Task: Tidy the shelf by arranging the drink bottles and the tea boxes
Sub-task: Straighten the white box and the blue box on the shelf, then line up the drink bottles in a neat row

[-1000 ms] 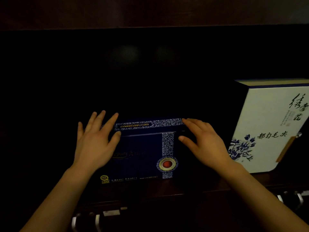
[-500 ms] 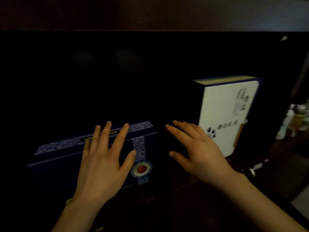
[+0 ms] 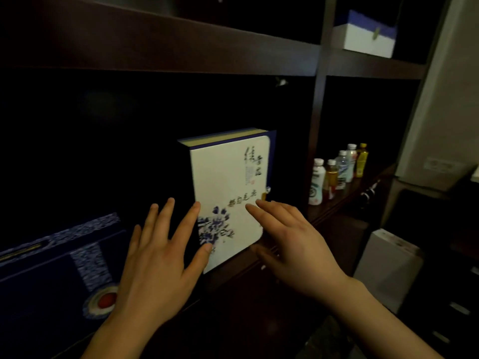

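Here both the left hand [image 3: 158, 265] and right hand [image 3: 293, 244] hover spread, empty, before the white tea box [image 3: 228, 182]

White tea box [image 3: 228, 177] with blue flowers; navy tea box [image 3: 51, 275], speckled band, red dot.

A tall white tea box [image 3: 228, 193] with a blue flower print, dark calligraphy and a navy spine stands upright on the dark wooden shelf [image 3: 334, 208]. Both bare hands are spread flat with fingers apart in front of its lower half: the left hand [image 3: 160, 257] overlaps its lower left corner, the right hand [image 3: 293, 244] its lower right corner, though contact cannot be told. Left of the white box lies a low navy tea box [image 3: 54, 268] with a patterned band and red round seal; right of it, past a shelf upright, stands a row of plastic drink bottles [image 3: 337, 172].
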